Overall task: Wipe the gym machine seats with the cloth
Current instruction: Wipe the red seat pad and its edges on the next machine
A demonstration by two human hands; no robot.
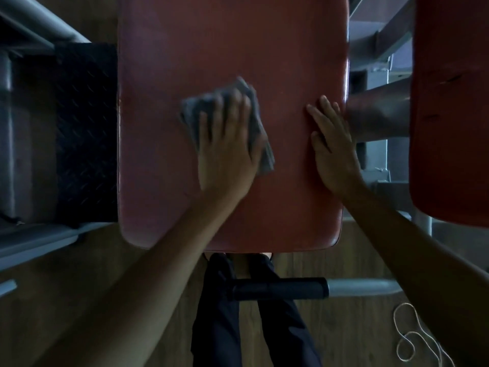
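Observation:
A large red padded seat [185, 49] fills the middle of the view. My left hand [227, 144] lies flat on a grey cloth [191, 112], pressing it against the pad near its centre; the hand and cloth look blurred. My right hand [333, 149] rests flat on the pad's right edge with fingers spread and nothing in it. A second red pad [449, 102] stands at the far right, apart from both hands.
Grey metal frame bars [381, 35] run between the two pads. A black tread plate [84, 128] and grey frame lie to the left. Below the seat a black-gripped handle bar [280, 288] crosses my dark-trousered legs. A white cord [412, 340] loops on the wooden floor at lower right.

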